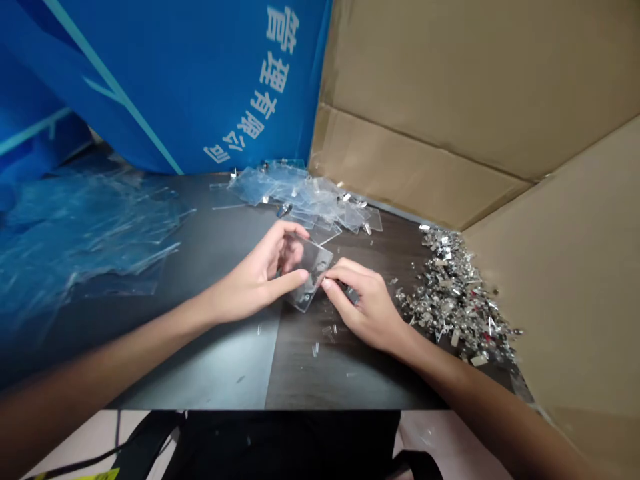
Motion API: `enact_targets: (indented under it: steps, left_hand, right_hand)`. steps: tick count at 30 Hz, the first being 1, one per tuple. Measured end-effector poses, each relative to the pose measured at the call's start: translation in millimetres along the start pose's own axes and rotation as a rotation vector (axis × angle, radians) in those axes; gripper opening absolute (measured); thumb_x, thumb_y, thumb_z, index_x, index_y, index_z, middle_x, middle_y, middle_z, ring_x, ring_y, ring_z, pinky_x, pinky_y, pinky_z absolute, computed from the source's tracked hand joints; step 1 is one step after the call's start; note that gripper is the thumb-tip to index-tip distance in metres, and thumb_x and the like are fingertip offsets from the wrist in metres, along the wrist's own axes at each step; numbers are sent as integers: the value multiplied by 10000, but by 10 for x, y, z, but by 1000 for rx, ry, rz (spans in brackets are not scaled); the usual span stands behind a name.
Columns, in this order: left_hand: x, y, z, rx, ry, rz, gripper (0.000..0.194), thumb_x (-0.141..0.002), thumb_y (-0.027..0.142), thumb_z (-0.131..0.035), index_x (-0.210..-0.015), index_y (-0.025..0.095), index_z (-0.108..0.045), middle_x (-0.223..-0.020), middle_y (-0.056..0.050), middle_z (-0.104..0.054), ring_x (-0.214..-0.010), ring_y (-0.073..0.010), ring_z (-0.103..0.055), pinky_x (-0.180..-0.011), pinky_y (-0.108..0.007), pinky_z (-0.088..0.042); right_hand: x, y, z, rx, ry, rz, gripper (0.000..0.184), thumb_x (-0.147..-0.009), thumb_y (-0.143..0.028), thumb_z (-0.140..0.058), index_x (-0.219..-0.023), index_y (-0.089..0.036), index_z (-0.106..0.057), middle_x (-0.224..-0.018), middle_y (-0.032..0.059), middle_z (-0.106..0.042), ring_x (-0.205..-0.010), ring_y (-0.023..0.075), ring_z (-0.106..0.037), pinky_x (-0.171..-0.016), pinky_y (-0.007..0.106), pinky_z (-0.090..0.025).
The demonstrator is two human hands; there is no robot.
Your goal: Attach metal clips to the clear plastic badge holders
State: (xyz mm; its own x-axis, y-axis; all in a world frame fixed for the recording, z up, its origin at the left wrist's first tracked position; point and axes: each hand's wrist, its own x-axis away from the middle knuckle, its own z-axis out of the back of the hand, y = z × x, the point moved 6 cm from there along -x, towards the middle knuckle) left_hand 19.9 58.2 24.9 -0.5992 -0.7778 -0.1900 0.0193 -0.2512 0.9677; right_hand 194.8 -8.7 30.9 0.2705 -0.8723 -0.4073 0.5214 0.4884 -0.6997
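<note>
Bare forearms (445, 373) come in from near left and near right, over black clothing (285, 443) below the table's near edge. Cardboard panels (430, 87) wall off far right and right. Dark tabletop (360, 380), its left part greyer and shinier. Blue panel (165, 80) with white characters, far left. Blue-tinged clear sheets (90, 233), heaped at left, blurred. Clear plates (310, 197) in a loose overlapping pile, far centre, with shiny bits among them. Heap of small metal pieces (455, 300) at right, against the cardboard.

Left hand (270, 273), centre: thumb on the near face of a single clear plate (315, 257), other fingers curled behind, the plate pinched between and tilted. Right hand (365, 300), just right of it: thumb and forefinger tips pressed together at the plate's right edge; cannot tell what lies between them. Shiny spots show on or through the plate, unclear which. Smallest: clear slivers (315, 349) scattered on the tabletop, nearer than the hands.
</note>
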Motion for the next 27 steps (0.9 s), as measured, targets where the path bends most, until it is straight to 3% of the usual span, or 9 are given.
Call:
enact_targets:
  steps: [3, 8, 10, 12, 15, 17, 21, 24, 27]
  left_hand:
    - [-86, 41, 189, -61, -124, 135, 261, -1016, 427, -727, -1120, 217, -613, -891, -4, -603, -767, -159, -563, -711, -293, -461]
    - [-139, 37, 413, -220, -400, 342, 285, -955, 457, -798, -909, 185, -726, -807, -41, -706, -698, -173, -624, -621, -276, -491]
    - [-229, 21, 566, -128, -260, 364, 289, -882, 430, -885, -885, 169, -763, -785, -49, -721, -663, -165, -633, -603, -272, -515]
    - [-352, -1, 787, 19, 39, 328, 318, -804, 386, -957, -934, 153, -786, -826, -72, -753, -687, -172, -673, -648, -294, -583]
    - [-472, -34, 1091, 143, 441, 198, 564, -788, 369, -955, -1257, 140, -742, -1159, -165, -797, -982, -253, -786, -906, -395, -684]
    - [-504, -52, 1229, 149, 570, 144, 729, -836, 405, -892, -1465, 144, -631, -1420, -214, -718, -1206, -299, -771, -1066, -455, -663]
    - [-440, -27, 1530, -127, 627, 146, 737, -914, 466, -757, -1566, 177, -568, -1610, -204, -610, -1346, -338, -715, -1124, -479, -619]
    - [-331, -19, 1804, -610, 534, 232, 512, -811, 540, -840, -1188, 198, -781, -1300, -175, -772, -1320, -443, -685, -1126, -521, -559]
    - [-170, -121, 2102, -813, 513, 348, 512, -541, 515, -1017, -859, 219, -744, -950, -152, -706, -1319, -567, -599, -1092, -598, -496]
  right_hand:
    - [-37, 64, -2, 51, -65, -93, 212, -1106, -234, -593, -1031, -199, -788, -954, 59, -771, -869, 210, -709, -834, 362, -542]
    - [-95, 147, 146, 113, -1, -193, 260, -1123, -287, -567, -1247, -190, -774, -1049, 80, -766, -928, 222, -720, -901, 389, -578]
    - [-110, 189, 220, 114, 57, -211, 274, -1117, -288, -560, -1259, -179, -767, -1057, 87, -757, -932, 224, -716, -909, 396, -588]
    - [-124, 235, 253, 110, 75, -224, 254, -1100, -278, -570, -1217, -183, -775, -1053, 87, -759, -920, 223, -716, -895, 393, -595]
    - [-144, 281, 252, 114, 72, -240, 232, -1080, -264, -582, -1175, -192, -782, -1040, 83, -768, -900, 218, -724, -868, 382, -600]
    - [-153, 282, 253, 132, 56, -251, 237, -1077, -255, -580, -1183, -186, -780, -1048, 89, -776, -901, 219, -732, -870, 388, -600]
    - [-138, 273, 388, 294, -73, -288, 256, -1079, -255, -577, -1210, -173, -781, -1092, 123, -798, -963, 260, -759, -932, 448, -591]
    - [-63, 422, 672, 604, -258, -443, 280, -1074, -339, -636, -1195, -145, -798, -1148, 184, -791, -1061, 347, -775, -950, 497, -582]
    - [4, 651, 1033, 851, -359, -610, 363, -991, -371, -790, -1260, -128, -786, -1268, 235, -740, -1172, 395, -754, -956, 465, -576]
